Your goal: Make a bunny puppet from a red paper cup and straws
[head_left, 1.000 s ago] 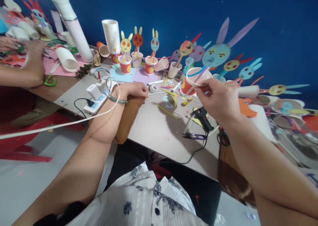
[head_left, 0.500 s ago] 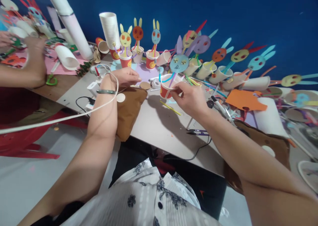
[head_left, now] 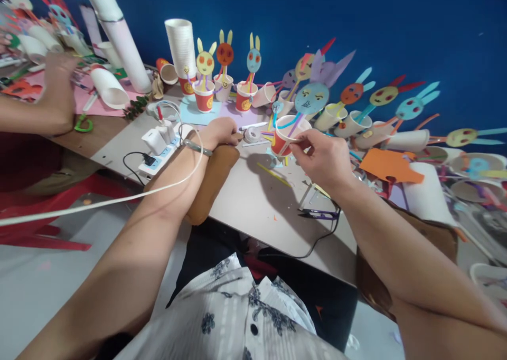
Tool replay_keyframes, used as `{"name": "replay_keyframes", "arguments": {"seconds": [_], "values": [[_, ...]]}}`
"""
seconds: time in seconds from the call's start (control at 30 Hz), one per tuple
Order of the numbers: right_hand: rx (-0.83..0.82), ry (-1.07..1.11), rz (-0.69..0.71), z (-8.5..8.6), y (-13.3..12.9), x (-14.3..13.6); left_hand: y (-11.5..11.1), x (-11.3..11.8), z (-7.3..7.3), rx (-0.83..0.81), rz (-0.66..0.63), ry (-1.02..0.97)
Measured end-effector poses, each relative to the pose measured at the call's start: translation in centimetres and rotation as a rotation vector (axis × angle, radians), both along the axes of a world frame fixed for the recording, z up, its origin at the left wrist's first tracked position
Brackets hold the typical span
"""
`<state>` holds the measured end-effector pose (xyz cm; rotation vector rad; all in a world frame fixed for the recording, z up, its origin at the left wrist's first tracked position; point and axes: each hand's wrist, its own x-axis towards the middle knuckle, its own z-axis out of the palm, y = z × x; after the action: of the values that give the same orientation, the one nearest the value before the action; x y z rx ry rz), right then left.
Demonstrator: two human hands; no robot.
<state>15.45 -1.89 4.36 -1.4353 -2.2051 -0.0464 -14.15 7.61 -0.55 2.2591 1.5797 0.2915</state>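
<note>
My right hand [head_left: 322,157] pinches the rim of a red and white paper cup [head_left: 280,142], held above the table. A blue paper rabbit face [head_left: 312,97] with purple ears rises from this cup on a stick, with a blue arm bent over the rim. My left hand [head_left: 222,133] is closed over the table, its fingertips on a small brown disc [head_left: 237,136]. Beneath my left forearm lies a brown cushion [head_left: 214,183]. A roll of tape [head_left: 252,134] sits between my hands.
Several cup rabbits, one with an orange face [head_left: 225,55], line the blue wall. A power strip [head_left: 162,159] with chargers and a white cable lies at left. Purple-handled snips [head_left: 319,214] and orange paper [head_left: 392,164] lie at right. Another person's arm [head_left: 43,106] reaches in at left.
My right hand has moved the cup rabbit slightly right. My left hand has moved right and closed on the brown disc. The cushion has tipped, uncovering more of the power strip.
</note>
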Motion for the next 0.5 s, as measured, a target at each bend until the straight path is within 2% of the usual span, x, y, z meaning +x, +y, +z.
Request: {"name": "replay_keyframes", "arguments": {"seconds": [0.1,0.17,0.27,0.37,0.43,0.5], "values": [[0.02,0.009,-0.009,0.2,-0.2,0.6,-0.2,-0.7,0.5,0.052,0.093,0.012],[0.036,0.011,-0.023,0.4,-0.3,1.2,-0.2,-1.7,0.7,0.172,0.187,-0.059],[0.064,0.015,-0.043,0.5,-0.2,2.1,0.2,-3.1,0.7,0.267,0.217,-0.097],[0.077,0.031,-0.047,0.6,0.1,2.7,0.5,-3.0,0.5,0.287,0.203,-0.119],[0.091,0.049,-0.056,0.8,0.3,2.9,0.4,-2.0,0.6,0.291,0.155,-0.095],[0.099,0.066,-0.073,1.2,0.5,2.9,-0.2,-0.4,0.7,0.333,0.053,-0.051]]}}
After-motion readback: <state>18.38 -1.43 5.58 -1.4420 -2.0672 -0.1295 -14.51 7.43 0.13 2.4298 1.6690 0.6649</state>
